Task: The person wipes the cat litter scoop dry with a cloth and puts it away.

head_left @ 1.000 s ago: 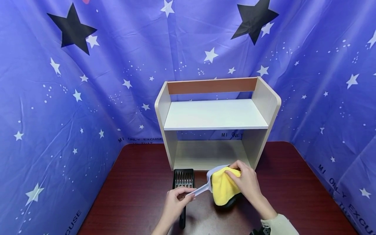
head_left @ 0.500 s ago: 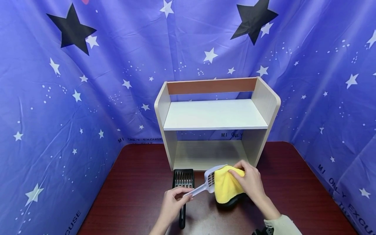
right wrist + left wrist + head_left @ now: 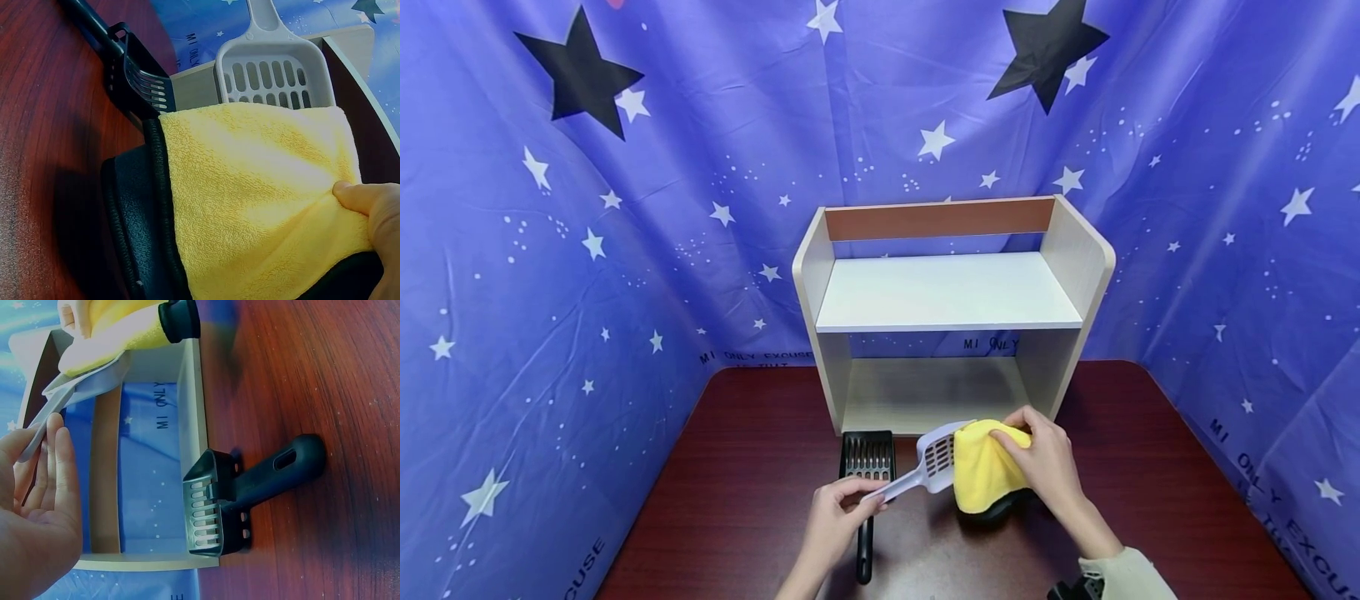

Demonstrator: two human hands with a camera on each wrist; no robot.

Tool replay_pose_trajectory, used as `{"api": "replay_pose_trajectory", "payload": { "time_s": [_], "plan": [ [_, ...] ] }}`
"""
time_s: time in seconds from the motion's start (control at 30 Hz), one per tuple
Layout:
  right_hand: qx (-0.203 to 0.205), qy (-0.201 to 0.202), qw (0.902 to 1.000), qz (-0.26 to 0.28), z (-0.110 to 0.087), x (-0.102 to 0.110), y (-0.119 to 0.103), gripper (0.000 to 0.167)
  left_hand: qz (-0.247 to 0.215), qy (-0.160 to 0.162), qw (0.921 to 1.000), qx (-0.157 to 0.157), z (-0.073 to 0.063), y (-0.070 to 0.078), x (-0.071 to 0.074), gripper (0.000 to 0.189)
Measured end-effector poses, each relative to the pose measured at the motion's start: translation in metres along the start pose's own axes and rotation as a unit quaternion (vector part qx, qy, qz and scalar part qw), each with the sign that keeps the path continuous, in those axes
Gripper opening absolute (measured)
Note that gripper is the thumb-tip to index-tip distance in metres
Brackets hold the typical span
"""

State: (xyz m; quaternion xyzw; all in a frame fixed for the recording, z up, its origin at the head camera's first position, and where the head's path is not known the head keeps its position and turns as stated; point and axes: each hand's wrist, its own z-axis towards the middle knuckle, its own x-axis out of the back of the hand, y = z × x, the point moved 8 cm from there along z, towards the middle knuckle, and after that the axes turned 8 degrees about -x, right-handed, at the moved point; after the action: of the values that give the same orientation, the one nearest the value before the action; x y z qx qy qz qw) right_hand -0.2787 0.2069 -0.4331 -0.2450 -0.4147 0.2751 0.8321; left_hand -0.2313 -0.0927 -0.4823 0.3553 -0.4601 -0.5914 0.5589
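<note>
My left hand [image 3: 837, 514] pinches the handle of a pale lavender slotted litter scoop [image 3: 937, 461], held up over the table. In my right hand [image 3: 1049, 460] is a yellow cloth [image 3: 988, 471] with a dark edge and dark underside, pinched between thumb and fingers. The cloth lies across the outer part of the scoop's head, hiding that end; slots near the handle show in the right wrist view. A black slotted litter scoop [image 3: 215, 506] lies on the table beside my left hand, its handle toward me.
A pale two-tier shelf [image 3: 951, 292] stands at the back of the dark red wooden table [image 3: 730, 483], just behind the hands. Blue star-printed curtains [image 3: 587, 275] hang around the table on the back and sides.
The yellow cloth and my right hand have slid right along the scoop, uncovering more of its slots. My left hand and the lavender scoop have shifted slightly left.
</note>
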Motion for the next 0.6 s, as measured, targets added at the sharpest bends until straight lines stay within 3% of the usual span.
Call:
{"api": "replay_pose_trajectory", "payload": {
  "time_s": [0.23,0.6],
  "plan": [
    [0.033,-0.002,0.9992,0.022,-0.002,-0.003,-0.006,0.027,0.004,-0.001,0.9999,-0.010,0.001,-0.001,0.001,0.021],
    [0.071,0.001,0.9969,0.034,-0.008,-0.012,-0.023,0.028,0.006,0.003,1.0000,0.007,0.004,-0.002,-0.006,0.019]
  ]
}}
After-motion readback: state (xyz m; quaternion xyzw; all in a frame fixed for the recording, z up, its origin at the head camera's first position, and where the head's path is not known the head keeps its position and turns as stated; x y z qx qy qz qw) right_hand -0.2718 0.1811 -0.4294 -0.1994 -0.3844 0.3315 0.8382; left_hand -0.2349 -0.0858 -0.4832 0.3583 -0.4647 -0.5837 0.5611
